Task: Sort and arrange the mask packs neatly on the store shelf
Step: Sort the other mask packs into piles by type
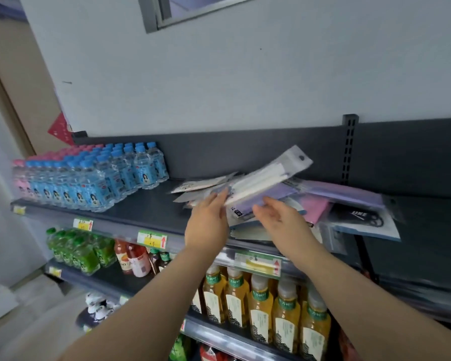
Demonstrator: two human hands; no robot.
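The left hand [208,220] pinches the near, lower end of a clear plastic pack of white masks [266,175]. The pack slants up and away from that hand, with its hang-hole tab farthest from the fingers. The right hand [279,220] is open just beside it, fingers loosely spread under the pack's lower edge; whether they touch the film I cannot tell. Beyond the right hand and to its outer side, a loose heap of packs lies on the dark grey metal shelf [146,212]. It includes a flat purple pack [349,194], a pink pack [318,207] partly beneath it, and a clear pack of black masks [359,220] that hangs over the shelf's front lip. A few pale flat packs [203,185] fan out just past the left fingertips. Well off to the left hand's outer side stand clear water bottles with blue caps [110,175]. The step in hand looks like drawing one pack out of the heap to sort it. The film is likely limp and slick, so the right hand should come up under the free end before the pack is carried. The bare shelf between the left hand and the bottles would suit a first stack, with tabs all facing one way and edges squared. Disturbing the heap could tip the overhanging black pack off the lip.
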